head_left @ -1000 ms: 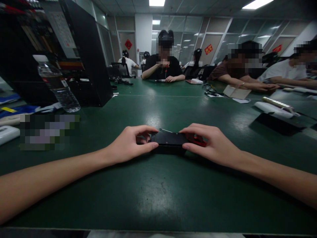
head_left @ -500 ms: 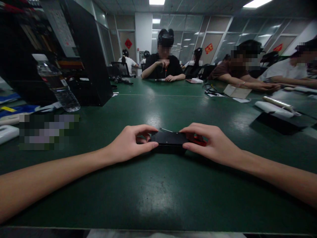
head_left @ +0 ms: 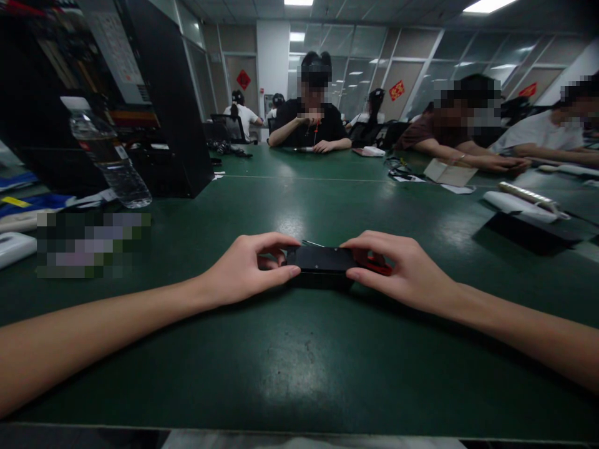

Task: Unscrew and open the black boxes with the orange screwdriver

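A flat black rectangular box-like device (head_left: 322,260) lies on the green table in front of me, with small screw-like dots on its top. Thumb and fingers of my left hand (head_left: 255,265) grip its left end. At the right end, my right hand (head_left: 388,262) holds it the same way. Under the right palm shows a red and black thing (head_left: 378,263), mostly covered by the fingers, so its kind cannot be told. Behind the box a thin metal rod (head_left: 312,243) juts out beside its far edge.
A water bottle (head_left: 110,156) stands on the left by an open black computer case (head_left: 173,125). To the right are a white object (head_left: 519,206) and a black box (head_left: 524,234). Across the green table (head_left: 299,374) sits a person in black (head_left: 309,125), with others at the right.
The view has shifted very slightly. Both hands keep their grip on the black device, which stays in place.
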A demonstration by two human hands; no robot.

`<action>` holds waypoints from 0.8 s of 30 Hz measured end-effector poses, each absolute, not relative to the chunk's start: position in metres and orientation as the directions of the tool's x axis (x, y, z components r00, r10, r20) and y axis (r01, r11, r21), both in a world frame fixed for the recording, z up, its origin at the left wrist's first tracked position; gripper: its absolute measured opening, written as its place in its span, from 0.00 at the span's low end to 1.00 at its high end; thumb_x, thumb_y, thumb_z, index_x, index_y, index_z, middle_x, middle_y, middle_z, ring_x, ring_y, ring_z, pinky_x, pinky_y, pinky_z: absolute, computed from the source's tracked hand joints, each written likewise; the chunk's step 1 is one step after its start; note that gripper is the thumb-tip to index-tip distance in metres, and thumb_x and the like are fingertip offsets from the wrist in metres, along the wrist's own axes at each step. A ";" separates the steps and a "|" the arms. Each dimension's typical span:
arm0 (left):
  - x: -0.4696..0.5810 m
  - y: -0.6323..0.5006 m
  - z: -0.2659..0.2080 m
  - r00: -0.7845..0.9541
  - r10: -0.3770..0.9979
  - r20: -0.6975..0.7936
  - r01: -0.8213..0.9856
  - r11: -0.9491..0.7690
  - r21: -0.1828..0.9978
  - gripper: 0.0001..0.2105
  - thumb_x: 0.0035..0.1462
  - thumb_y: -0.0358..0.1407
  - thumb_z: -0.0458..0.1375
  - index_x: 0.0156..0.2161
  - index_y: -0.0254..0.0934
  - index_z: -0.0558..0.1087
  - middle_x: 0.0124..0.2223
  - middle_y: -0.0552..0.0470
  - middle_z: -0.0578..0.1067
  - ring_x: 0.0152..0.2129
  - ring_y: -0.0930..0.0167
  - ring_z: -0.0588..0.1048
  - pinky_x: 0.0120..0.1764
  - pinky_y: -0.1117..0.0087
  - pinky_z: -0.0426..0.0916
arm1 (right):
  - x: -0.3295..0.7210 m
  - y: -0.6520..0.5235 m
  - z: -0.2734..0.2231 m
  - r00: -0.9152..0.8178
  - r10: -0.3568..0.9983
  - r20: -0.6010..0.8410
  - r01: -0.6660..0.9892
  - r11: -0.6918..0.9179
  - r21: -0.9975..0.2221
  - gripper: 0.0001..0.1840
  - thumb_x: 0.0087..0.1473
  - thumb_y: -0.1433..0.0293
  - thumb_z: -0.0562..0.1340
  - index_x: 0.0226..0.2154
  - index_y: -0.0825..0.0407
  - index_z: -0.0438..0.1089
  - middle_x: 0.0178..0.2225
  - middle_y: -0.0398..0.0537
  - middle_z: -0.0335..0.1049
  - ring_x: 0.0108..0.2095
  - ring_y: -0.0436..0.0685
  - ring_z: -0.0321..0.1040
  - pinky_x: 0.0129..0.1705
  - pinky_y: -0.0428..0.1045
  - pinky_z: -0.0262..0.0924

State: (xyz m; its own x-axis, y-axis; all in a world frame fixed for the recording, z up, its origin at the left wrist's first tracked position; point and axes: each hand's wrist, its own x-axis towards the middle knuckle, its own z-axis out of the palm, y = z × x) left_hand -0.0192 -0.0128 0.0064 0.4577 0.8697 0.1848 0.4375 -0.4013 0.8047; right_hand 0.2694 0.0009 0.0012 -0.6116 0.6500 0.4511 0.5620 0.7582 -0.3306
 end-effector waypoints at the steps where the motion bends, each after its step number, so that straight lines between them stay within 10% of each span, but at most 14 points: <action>1: -0.019 -0.013 0.007 0.458 0.870 0.182 0.438 -0.399 0.806 0.22 0.56 0.43 0.65 0.53 0.34 0.75 0.46 0.46 0.79 0.34 0.70 0.77 0.39 0.68 0.75 | 0.269 0.001 0.001 -0.612 0.650 0.451 0.562 0.758 -0.332 0.16 0.60 0.60 0.63 0.46 0.53 0.73 0.38 0.50 0.76 0.33 0.53 0.71 0.34 0.49 0.66; 24: -0.019 -0.012 0.006 0.453 0.876 0.167 0.452 -0.387 0.804 0.23 0.55 0.45 0.65 0.53 0.35 0.76 0.44 0.46 0.80 0.34 0.68 0.78 0.40 0.67 0.75 | 0.270 0.001 0.002 -0.618 0.657 0.431 0.569 0.753 -0.332 0.15 0.60 0.59 0.63 0.44 0.51 0.73 0.39 0.51 0.76 0.34 0.55 0.72 0.35 0.49 0.66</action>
